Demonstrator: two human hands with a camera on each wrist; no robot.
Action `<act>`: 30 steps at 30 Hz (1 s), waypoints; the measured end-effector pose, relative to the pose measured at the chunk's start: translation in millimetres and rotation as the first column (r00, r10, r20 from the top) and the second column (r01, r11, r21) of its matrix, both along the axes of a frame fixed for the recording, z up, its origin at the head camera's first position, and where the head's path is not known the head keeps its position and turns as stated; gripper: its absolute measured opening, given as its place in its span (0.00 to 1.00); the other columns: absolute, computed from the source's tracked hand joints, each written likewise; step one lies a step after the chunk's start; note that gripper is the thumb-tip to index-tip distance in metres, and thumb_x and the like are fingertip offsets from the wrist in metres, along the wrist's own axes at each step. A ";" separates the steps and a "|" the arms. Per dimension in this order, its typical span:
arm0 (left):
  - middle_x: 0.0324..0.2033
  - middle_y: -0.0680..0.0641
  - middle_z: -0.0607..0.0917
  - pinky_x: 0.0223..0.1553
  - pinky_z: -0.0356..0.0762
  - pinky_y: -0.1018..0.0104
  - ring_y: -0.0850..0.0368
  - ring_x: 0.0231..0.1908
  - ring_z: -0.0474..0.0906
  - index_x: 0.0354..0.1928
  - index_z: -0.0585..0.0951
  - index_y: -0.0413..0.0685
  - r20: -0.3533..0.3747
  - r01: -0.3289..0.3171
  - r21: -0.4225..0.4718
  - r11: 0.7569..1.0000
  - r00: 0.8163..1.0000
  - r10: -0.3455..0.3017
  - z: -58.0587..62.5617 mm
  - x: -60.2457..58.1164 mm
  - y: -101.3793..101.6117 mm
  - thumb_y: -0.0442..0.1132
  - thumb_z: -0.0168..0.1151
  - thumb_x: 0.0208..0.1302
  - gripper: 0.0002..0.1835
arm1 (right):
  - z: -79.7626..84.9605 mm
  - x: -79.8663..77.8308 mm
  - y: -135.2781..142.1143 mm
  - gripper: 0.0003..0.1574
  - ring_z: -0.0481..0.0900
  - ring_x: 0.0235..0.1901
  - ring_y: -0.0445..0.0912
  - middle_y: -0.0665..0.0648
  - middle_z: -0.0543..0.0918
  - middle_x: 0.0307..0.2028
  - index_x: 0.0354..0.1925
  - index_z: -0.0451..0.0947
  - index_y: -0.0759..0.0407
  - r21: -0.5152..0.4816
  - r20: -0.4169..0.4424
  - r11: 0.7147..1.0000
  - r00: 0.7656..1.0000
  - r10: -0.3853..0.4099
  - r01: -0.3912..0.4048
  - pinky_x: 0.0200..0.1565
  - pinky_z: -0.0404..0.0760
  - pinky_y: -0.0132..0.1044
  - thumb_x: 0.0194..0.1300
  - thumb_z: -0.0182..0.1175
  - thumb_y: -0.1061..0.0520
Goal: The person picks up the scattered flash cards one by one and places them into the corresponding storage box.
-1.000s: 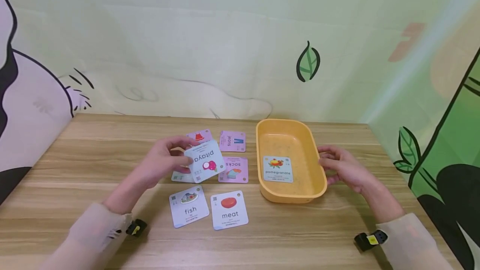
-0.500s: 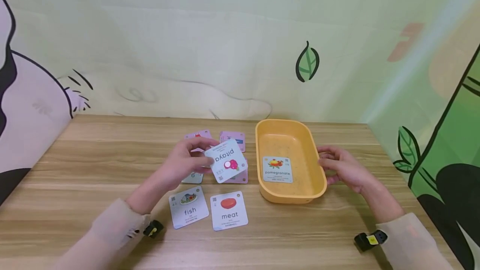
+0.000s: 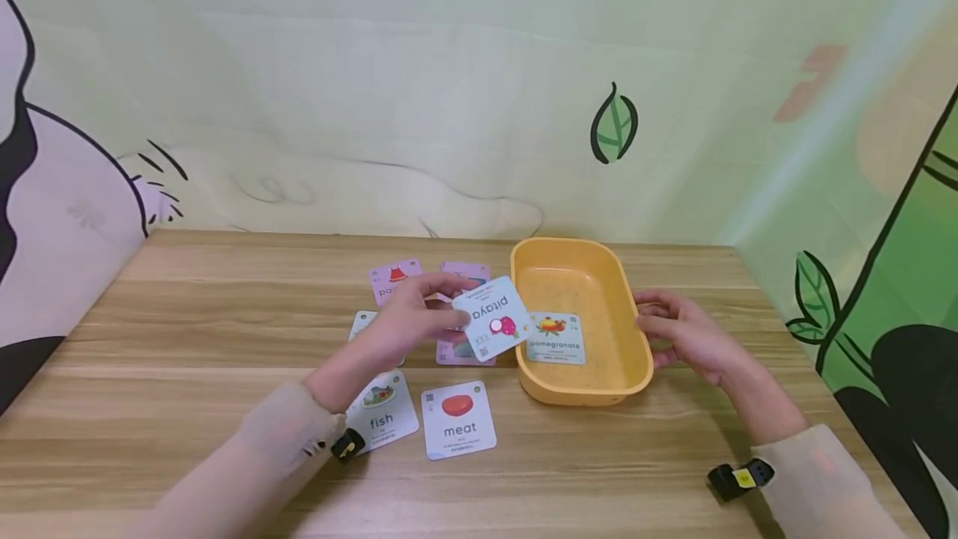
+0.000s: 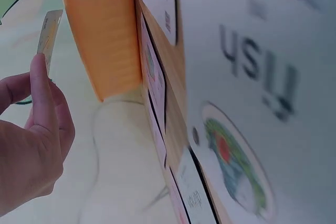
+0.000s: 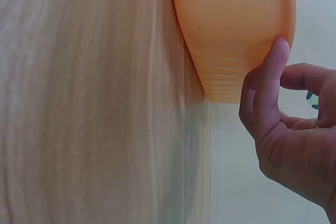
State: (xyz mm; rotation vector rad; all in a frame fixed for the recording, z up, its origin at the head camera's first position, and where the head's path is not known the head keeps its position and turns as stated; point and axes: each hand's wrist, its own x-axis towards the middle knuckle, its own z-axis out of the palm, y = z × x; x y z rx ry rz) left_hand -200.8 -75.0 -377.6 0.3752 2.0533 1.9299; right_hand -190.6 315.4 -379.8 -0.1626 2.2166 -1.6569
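My left hand (image 3: 412,318) pinches the pitaya word card (image 3: 490,318) by its left edge, between thumb and fingers. The card hangs tilted over the left rim of a yellow plastic basket (image 3: 602,298), in front of part of the pomegranate card (image 3: 555,339) lying inside. In the left wrist view the pitaya card (image 4: 50,35) appears nearly edge-on above the basket wall (image 4: 105,35). Against the basket's right side, my right hand (image 3: 688,335) rests with loosely bent fingers; its thumb (image 5: 275,53) touches the outer wall near the rim.
Left of the basket, purple cards (image 3: 394,277) and a pale card (image 3: 362,321) lie flat, some partly covered by my left hand. Nearer me lie the fish card (image 3: 382,418) and the meat card (image 3: 459,422). A printed cloth wall (image 3: 337,106) borders the wooden table's back.
My left hand has carried the pitaya card rightward, from above the purple cards to the basket's left rim. My right hand and the basket have stayed put.
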 end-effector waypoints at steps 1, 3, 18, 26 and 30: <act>0.48 0.36 0.78 0.42 0.87 0.53 0.48 0.41 0.83 0.61 0.79 0.35 0.003 0.003 -0.001 1.000 1.000 -0.003 0.4 -1.2 3.1 0.22 0.65 0.61 0.24 | 0.1 -0.2 0.0 0.37 0.83 0.47 0.49 0.75 0.71 0.61 0.75 0.51 0.74 0.001 -0.001 1.000 1.000 0.001 -0.001 0.33 0.88 0.43 0.79 0.53 0.59; 0.48 0.35 0.78 0.43 0.87 0.51 0.47 0.41 0.83 0.61 0.79 0.35 0.013 0.007 0.007 1.000 1.000 -0.008 1.2 -3.4 9.1 0.22 0.65 0.61 0.24 | 0.5 -0.4 0.1 0.38 0.83 0.47 0.49 0.75 0.71 0.61 0.75 0.50 0.74 0.001 -0.001 1.000 1.000 0.001 -0.001 0.34 0.88 0.43 0.79 0.53 0.59; 0.46 0.37 0.80 0.44 0.87 0.55 0.47 0.39 0.85 0.63 0.80 0.37 0.000 0.007 -0.031 0.999 1.000 -0.007 0.9 -22.1 43.5 0.23 0.66 0.63 0.24 | -1.4 -1.4 1.6 0.37 0.83 0.47 0.50 0.76 0.70 0.62 0.75 0.50 0.74 -0.004 0.002 1.000 1.000 0.004 -0.004 0.34 0.88 0.44 0.79 0.53 0.59; 0.46 0.38 0.78 0.50 0.84 0.47 0.48 0.37 0.85 0.61 0.79 0.35 0.030 0.003 -0.024 1.000 1.000 -0.002 -0.9 -29.1 57.0 0.22 0.67 0.63 0.24 | 0.7 -0.5 0.7 0.38 0.83 0.47 0.50 0.76 0.70 0.62 0.75 0.50 0.74 -0.005 0.004 1.000 1.000 0.007 -0.007 0.34 0.88 0.44 0.79 0.53 0.59; 0.42 0.40 0.78 0.49 0.85 0.48 0.51 0.33 0.86 0.59 0.80 0.34 0.040 0.002 -0.039 0.999 0.999 -0.001 0.5 -30.8 63.1 0.23 0.68 0.63 0.21 | 0.2 -0.5 0.5 0.38 0.83 0.47 0.50 0.76 0.70 0.62 0.75 0.50 0.74 -0.005 0.007 1.000 1.000 0.005 -0.005 0.34 0.88 0.44 0.79 0.53 0.59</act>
